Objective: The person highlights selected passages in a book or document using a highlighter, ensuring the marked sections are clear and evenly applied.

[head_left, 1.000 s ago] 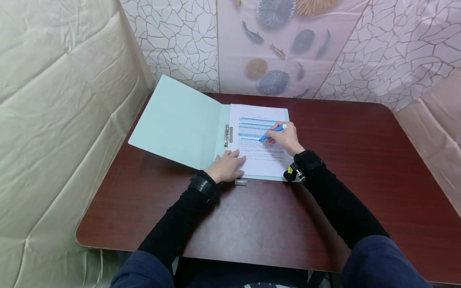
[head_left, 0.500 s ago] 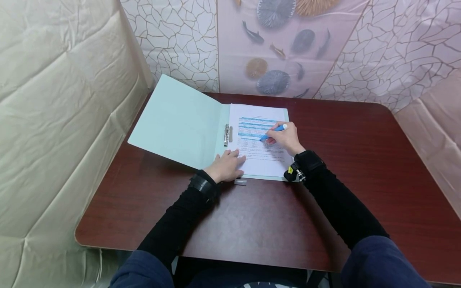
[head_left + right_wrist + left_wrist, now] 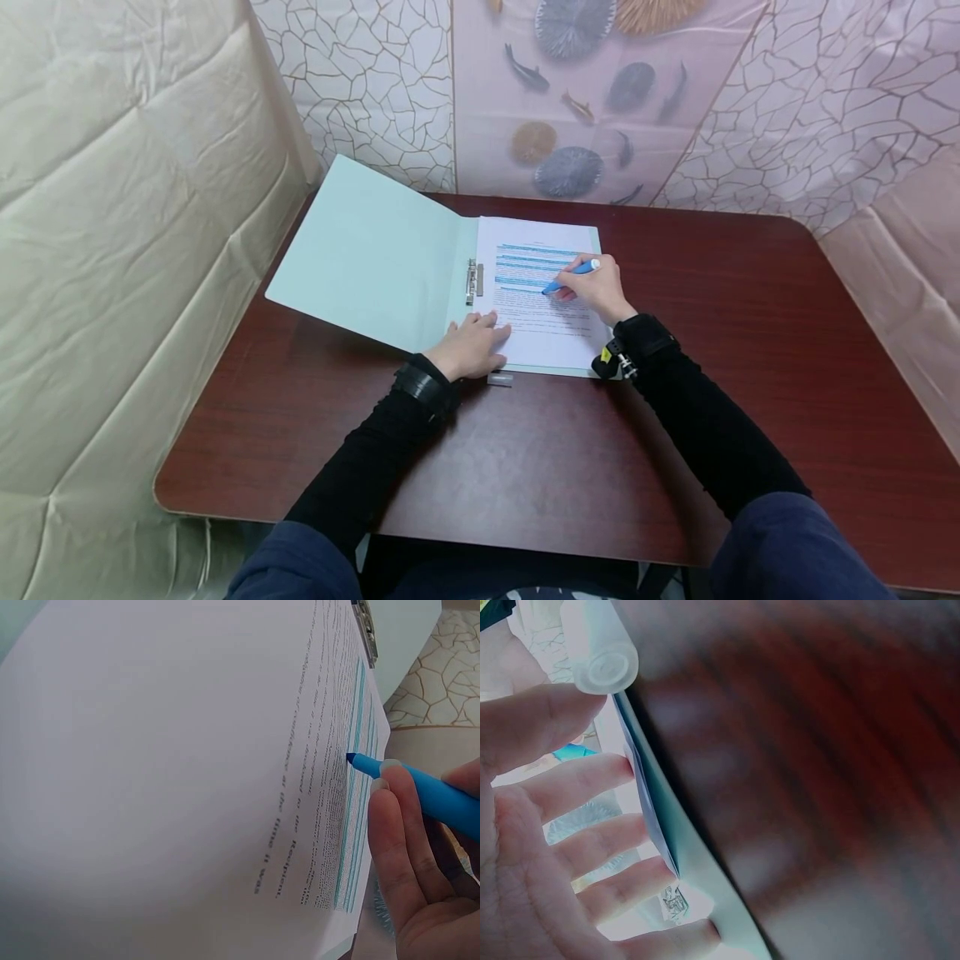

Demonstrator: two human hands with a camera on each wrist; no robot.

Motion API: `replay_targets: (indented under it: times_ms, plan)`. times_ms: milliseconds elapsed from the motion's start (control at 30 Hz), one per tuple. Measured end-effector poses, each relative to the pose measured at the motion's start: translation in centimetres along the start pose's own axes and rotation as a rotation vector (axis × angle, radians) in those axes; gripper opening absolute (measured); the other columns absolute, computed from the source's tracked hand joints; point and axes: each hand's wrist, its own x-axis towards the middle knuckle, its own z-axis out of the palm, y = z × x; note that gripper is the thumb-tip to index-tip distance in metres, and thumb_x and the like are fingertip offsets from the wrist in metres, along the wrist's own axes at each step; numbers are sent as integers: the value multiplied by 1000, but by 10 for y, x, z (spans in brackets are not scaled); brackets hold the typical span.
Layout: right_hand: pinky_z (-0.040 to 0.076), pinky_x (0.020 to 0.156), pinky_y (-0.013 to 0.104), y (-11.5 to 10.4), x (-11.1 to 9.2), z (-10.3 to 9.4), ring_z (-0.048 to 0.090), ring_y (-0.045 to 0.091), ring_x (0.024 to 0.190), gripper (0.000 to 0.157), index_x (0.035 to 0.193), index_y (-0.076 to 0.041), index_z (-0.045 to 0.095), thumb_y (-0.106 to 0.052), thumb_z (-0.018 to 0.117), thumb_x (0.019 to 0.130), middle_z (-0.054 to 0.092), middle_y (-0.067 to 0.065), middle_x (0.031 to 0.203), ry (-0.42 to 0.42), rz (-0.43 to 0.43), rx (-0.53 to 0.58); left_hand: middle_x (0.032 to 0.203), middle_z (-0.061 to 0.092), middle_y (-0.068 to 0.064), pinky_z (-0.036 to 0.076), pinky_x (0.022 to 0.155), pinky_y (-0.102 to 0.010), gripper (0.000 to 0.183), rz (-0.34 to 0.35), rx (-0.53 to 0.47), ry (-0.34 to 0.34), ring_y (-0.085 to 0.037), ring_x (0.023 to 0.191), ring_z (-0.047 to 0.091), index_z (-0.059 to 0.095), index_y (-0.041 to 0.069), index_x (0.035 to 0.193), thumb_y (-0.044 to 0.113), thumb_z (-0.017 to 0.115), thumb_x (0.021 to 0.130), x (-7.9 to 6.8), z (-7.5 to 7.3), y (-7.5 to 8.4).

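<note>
My right hand (image 3: 597,287) pinches a blue highlighter (image 3: 439,796), its dark tip (image 3: 351,758) right at a line of print. Below the tip lies a printed sheet (image 3: 540,346) with several lines marked in blue across its upper half. The sheet sits in an open pale green folder (image 3: 375,258), near a metal clip (image 3: 471,282) at the spine. My left hand (image 3: 471,346) rests with spread fingers on the sheet's lower left corner and the folder. In the left wrist view, a translucent cap (image 3: 606,664) stands close to the thumb.
The dark red-brown table (image 3: 750,333) carries the folder, whose cover reaches toward the table's left side. A cream quilted cloth (image 3: 135,250) hangs along the left. Patterned cloth (image 3: 375,75) covers the back wall behind the table.
The highlighter tip has crept slightly to the right along the same line of text. The left hand stays where it was on the page.
</note>
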Motion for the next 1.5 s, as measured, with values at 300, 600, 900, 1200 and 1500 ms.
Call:
replay_targets:
  times_ms: [300,600,900,1200,1500]
  plan:
    - [59,67,35,0,0,1,73,27,70,12,85,2,63,-10,68,85,73,24,88,4,-9,-12,161,21,-11,20,116,-61,57,0,1,0,-34,149,18,36,18,150,32,54,97,1,0,0]
    - [59,66,31,0,-1,-1,73,25,68,14,86,1,63,-12,67,86,73,23,88,9,-2,-43,161,21,-10,20,116,-61,57,1,-2,1,-34,149,18,36,19,150,32,54,97,1,1,0]
    - [59,67,32,1,-1,-2,73,26,69,12,86,1,63,-10,68,85,73,24,89,20,0,-62,162,20,-10,19,116,-60,57,6,4,-5,-34,149,17,35,18,150,32,53,98,0,1,-1]
    - [59,68,34,2,-1,-3,73,22,65,13,88,2,63,-10,67,85,74,22,83,16,-5,-43,161,22,-12,21,115,-61,56,7,-10,-2,-35,148,20,37,17,149,28,53,97,3,1,-2]
    - [59,70,35,3,-2,-4,73,23,66,14,88,2,64,-11,67,86,73,24,86,10,-12,-40,161,21,-11,21,116,-60,57,12,15,0,-34,148,19,35,17,150,31,52,98,0,0,0]
